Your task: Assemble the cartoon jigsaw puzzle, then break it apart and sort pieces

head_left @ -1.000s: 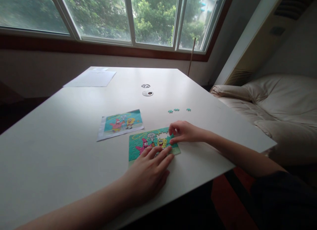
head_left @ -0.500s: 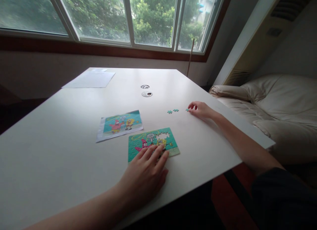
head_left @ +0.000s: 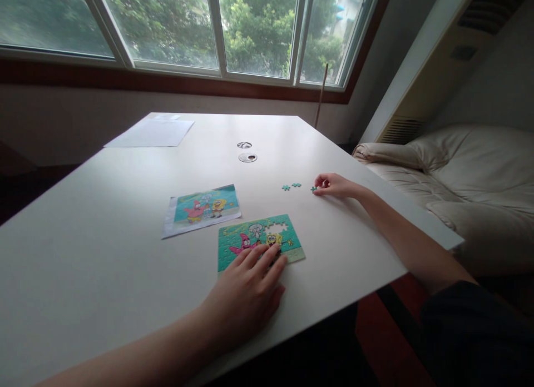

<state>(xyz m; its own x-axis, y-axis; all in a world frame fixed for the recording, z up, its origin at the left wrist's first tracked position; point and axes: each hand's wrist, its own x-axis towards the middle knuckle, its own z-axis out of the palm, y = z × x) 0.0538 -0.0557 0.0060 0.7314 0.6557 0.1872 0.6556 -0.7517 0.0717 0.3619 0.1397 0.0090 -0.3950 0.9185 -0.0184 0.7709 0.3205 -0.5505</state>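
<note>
My left hand [head_left: 252, 281] lies flat with fingers spread over the lower part of a jigsaw puzzle [head_left: 231, 239], hiding some of its cartoon picture. A gap with a jagged edge shows white near the puzzle's upper right. Off to the right, my right hand [head_left: 334, 185] pinches a small green puzzle piece [head_left: 314, 190] between thumb and fingers, at or just above the tabletop. Two more loose pieces, one green piece [head_left: 286, 188] and another piece [head_left: 296, 184], lie to the left of that hand. Behind the puzzle, a printed picture sheet [head_left: 204, 206] shows the same cartoon scene.
The white table [head_left: 104, 253] carries a sheet of paper [head_left: 150, 133] at the back left. Two round inserts [head_left: 247, 158] are set in the middle of the tabletop. A pale leather sofa [head_left: 471, 170] stands beyond the right edge, and windows [head_left: 258, 36] line the far wall.
My right hand has moved slightly left and nearer with the piece in its fingers. Under my left hand, the puzzle has slid a little to the right.
</note>
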